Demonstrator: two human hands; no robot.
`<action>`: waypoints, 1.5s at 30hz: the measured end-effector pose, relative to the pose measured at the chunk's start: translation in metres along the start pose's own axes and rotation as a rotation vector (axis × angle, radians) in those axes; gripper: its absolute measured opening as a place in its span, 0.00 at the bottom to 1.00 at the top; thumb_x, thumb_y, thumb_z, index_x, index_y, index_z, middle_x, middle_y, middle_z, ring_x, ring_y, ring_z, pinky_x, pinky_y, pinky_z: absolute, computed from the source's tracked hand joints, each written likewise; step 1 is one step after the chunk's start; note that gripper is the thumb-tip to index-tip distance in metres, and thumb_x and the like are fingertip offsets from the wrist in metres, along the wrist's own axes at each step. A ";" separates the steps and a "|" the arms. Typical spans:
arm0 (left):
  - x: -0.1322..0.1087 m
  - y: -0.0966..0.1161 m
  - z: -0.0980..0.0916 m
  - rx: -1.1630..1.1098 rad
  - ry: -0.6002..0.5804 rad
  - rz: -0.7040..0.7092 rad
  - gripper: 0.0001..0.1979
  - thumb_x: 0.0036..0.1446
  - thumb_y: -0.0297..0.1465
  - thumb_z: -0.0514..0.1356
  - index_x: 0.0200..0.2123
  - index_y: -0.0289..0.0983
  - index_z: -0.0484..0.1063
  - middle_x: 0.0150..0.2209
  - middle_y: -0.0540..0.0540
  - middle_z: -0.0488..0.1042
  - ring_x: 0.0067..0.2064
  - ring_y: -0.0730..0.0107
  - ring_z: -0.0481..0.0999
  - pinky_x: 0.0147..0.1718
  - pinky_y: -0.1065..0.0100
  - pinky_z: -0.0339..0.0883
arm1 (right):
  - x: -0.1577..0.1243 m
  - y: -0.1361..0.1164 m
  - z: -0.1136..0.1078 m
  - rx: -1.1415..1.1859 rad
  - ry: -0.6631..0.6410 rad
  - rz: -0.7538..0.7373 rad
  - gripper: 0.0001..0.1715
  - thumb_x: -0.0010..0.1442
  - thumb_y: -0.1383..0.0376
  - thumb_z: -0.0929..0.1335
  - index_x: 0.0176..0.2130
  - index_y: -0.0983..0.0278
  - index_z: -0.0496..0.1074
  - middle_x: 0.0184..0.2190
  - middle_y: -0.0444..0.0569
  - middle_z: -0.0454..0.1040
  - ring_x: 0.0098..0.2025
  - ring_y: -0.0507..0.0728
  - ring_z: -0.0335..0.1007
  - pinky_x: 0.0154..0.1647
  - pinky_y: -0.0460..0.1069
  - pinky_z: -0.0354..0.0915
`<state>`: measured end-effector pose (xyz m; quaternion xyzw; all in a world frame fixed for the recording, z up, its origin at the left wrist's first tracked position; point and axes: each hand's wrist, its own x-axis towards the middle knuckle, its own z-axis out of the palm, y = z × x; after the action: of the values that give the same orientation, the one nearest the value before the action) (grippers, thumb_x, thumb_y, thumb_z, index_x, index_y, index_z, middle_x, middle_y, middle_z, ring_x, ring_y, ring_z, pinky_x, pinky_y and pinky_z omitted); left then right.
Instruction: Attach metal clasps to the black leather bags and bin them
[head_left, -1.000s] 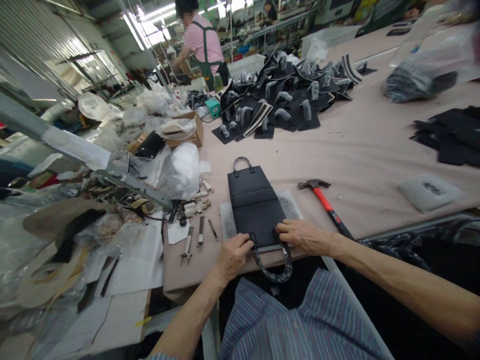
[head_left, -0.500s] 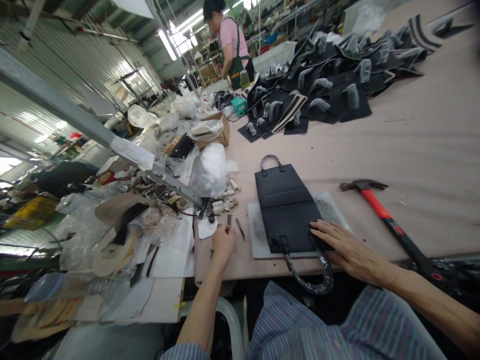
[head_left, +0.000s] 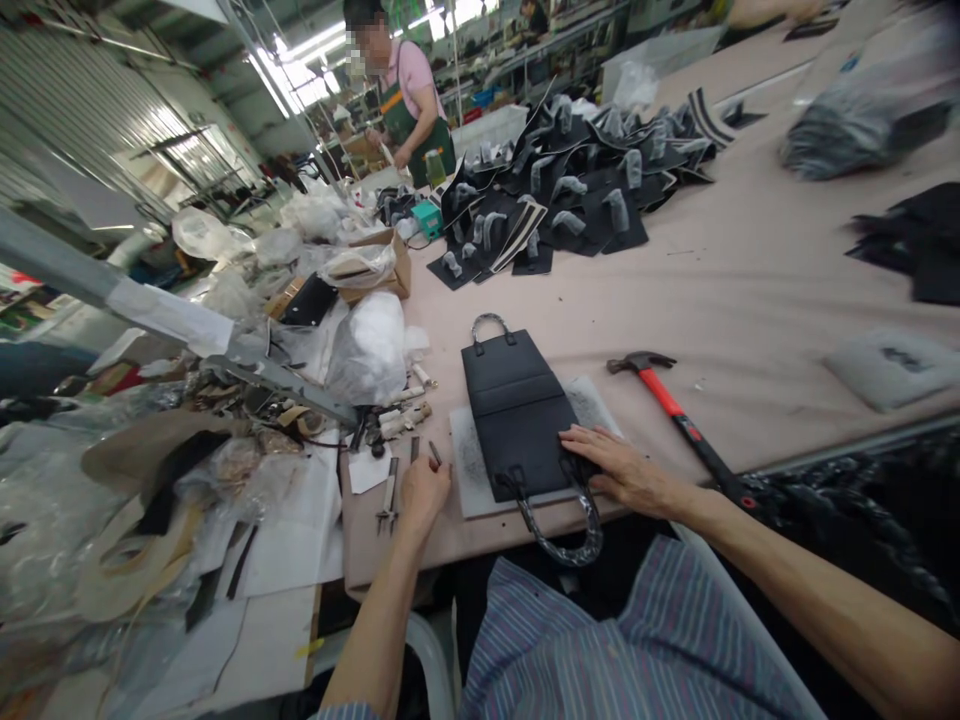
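Note:
A black bag panel [head_left: 517,385] lies flat, with a plastic-wrapped handle at each end. Under it sits a grey-white slab [head_left: 466,440], showing at both sides. My right hand [head_left: 619,468] rests with fingers stretched out on the panel's near right corner, beside the near handle [head_left: 570,548]. Left of the panel, my left hand [head_left: 425,492] is closed at a slim, dark, pen-like tool [head_left: 436,453], whose far end sticks out past the fingers. A pronged metal punch [head_left: 388,497] and a short flat metal piece [head_left: 415,448] lie beside that hand.
A claw hammer [head_left: 679,415] with a red and black handle lies to the right. Black handled panels [head_left: 570,205] are heaped at the back. Plastic bags [head_left: 367,345] and scraps crowd the left, by a slanting metal post [head_left: 292,380]. A person in an apron [head_left: 412,110] stands beyond.
My left hand has moved right, off the flat metal piece, and closed at the pen-like tool. The pronged punch is uncovered. My right hand stays on the panel; the view has swung right.

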<state>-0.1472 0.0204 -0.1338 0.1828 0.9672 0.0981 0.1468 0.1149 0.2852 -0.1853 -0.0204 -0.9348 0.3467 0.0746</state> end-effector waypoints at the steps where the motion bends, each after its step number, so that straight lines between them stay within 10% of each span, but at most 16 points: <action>1: -0.001 0.000 0.000 0.001 0.004 -0.005 0.09 0.61 0.37 0.61 0.32 0.38 0.75 0.38 0.38 0.82 0.44 0.52 0.81 0.39 0.63 0.66 | 0.000 0.000 0.000 0.002 0.018 -0.003 0.39 0.63 0.70 0.63 0.71 0.59 0.57 0.71 0.51 0.57 0.74 0.62 0.46 0.75 0.67 0.45; 14: 0.011 -0.011 0.006 -0.430 -0.071 -0.189 0.06 0.49 0.25 0.64 0.23 0.37 0.70 0.27 0.38 0.79 0.40 0.49 0.82 0.39 0.61 0.71 | -0.002 0.015 0.018 -0.036 0.155 -0.068 0.32 0.64 0.65 0.64 0.66 0.56 0.64 0.68 0.52 0.63 0.71 0.67 0.54 0.71 0.71 0.54; 18: 0.012 -0.026 -0.002 -0.700 -0.196 -0.237 0.07 0.54 0.30 0.62 0.26 0.36 0.69 0.20 0.45 0.73 0.25 0.62 0.79 0.26 0.68 0.70 | 0.000 0.013 0.018 -0.030 0.171 -0.066 0.29 0.64 0.65 0.65 0.63 0.56 0.68 0.67 0.51 0.65 0.71 0.67 0.56 0.70 0.71 0.55; 29: -0.011 -0.038 -0.006 -1.621 -0.337 -0.075 0.22 0.43 0.32 0.71 0.42 0.37 0.71 0.26 0.50 0.78 0.27 0.66 0.79 0.31 0.66 0.75 | 0.001 0.003 0.013 -0.034 0.182 -0.042 0.30 0.62 0.67 0.64 0.63 0.56 0.68 0.67 0.51 0.65 0.71 0.66 0.56 0.70 0.70 0.55; 45: -0.003 -0.018 0.012 -0.547 -0.043 -0.070 0.09 0.58 0.36 0.65 0.37 0.36 0.75 0.32 0.43 0.80 0.35 0.63 0.80 0.35 0.67 0.68 | 0.002 -0.003 0.010 -0.030 0.164 0.002 0.31 0.61 0.69 0.64 0.62 0.56 0.68 0.67 0.50 0.65 0.70 0.66 0.56 0.71 0.70 0.53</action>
<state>-0.1464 0.0049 -0.1488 0.1047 0.9072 0.3465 0.2143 0.1113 0.2768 -0.1906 -0.0510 -0.9306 0.3299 0.1502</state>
